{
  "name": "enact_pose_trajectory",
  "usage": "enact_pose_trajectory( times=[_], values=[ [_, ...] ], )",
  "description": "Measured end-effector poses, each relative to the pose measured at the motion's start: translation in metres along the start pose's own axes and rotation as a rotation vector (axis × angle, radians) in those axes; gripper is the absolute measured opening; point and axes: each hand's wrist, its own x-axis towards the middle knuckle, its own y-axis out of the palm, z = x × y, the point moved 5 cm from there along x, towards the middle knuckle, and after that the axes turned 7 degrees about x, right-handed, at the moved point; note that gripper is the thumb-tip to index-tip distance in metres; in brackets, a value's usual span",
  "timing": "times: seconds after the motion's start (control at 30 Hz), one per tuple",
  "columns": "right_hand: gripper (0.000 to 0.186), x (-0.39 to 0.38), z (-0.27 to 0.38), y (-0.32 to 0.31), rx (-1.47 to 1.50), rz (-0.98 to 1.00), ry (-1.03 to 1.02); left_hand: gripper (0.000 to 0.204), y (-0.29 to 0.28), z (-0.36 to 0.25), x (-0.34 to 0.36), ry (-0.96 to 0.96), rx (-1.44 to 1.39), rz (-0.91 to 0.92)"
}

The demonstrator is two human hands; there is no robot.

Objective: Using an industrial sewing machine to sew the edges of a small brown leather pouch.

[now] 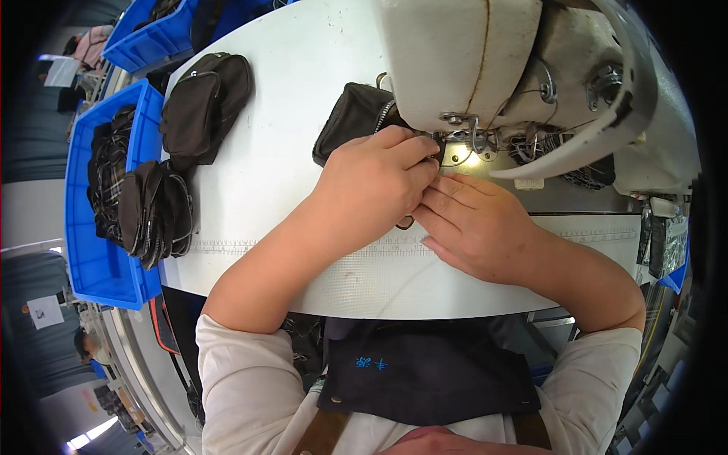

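Observation:
A dark brown zippered pouch (350, 117) lies left of the sewing machine's needle area, partly covered by my left hand (379, 178). That hand is closed, its bent fingers gripping the pouch's edge close beside the presser foot (455, 136). My right hand (478, 220) lies palm down in front of the lit needle plate (472, 157), fingers stretched toward the left fingertips. The fingertips of both hands nearly meet, and the part of the pouch under them is hidden. A small loop (406, 222) shows below my left hand.
The white sewing machine (462, 61) stands over the table's far right, its curved pale bar (584, 144) reaching toward my right hand. More brown pouches (205, 110) sit at left, some against a blue bin (148, 258) holding plaid pieces (110, 182). A ruler strip (334, 249) crosses the white table.

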Motion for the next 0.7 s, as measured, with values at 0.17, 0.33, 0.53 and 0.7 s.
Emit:
enact_pose_trajectory(
  times=[0.17, 0.33, 0.53, 0.7],
  values=[
    [0.041, -0.001, 0.002, -0.004, -0.031, -0.062, -0.044, 0.032, 0.000, -0.002, 0.003, 0.027, 0.075, 0.028],
    [0.040, -0.004, 0.000, -0.001, -0.015, -0.064, -0.032, 0.038, 0.001, -0.010, 0.004, 0.064, 0.155, 0.058],
    [0.037, -0.004, -0.001, 0.000, -0.008, -0.099, -0.034, 0.044, 0.006, -0.009, -0.001, -0.001, 0.086, 0.067],
    [0.037, -0.005, -0.001, -0.001, 0.011, -0.113, -0.036, 0.045, 0.005, -0.008, 0.000, -0.013, 0.074, 0.070]
  ],
)
